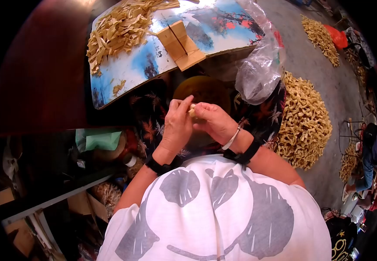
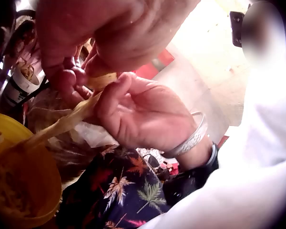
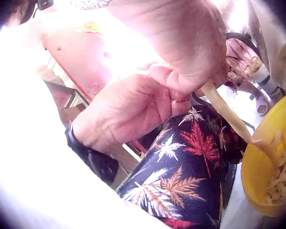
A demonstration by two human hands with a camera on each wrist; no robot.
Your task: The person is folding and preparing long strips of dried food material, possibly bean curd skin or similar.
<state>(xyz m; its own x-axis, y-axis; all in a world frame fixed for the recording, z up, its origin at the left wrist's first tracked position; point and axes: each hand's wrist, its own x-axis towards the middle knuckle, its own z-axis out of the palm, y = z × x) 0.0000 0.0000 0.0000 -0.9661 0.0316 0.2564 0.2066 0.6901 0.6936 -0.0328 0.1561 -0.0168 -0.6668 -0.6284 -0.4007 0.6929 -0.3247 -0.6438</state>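
Observation:
A pale yellow, flat, flexible strip hangs from between the two hands and trails down toward a yellow bowl. My left hand pinches the strip close to the other hand's fingertips. With thumb and fingers, my right hand, which wears a silver bracelet, grips it too. A short bent piece of the strip shows between the fingertips in the head view. More pale strips lie inside the bowl, which sits beyond the hands, beside dark leaf-patterned cloth.
A painted tabletop stands ahead, with a heap of flat yellowish strips and a slotted wooden piece. A clear plastic bag hangs at its right edge. Piles of knotted yellowish pieces cover the floor to the right.

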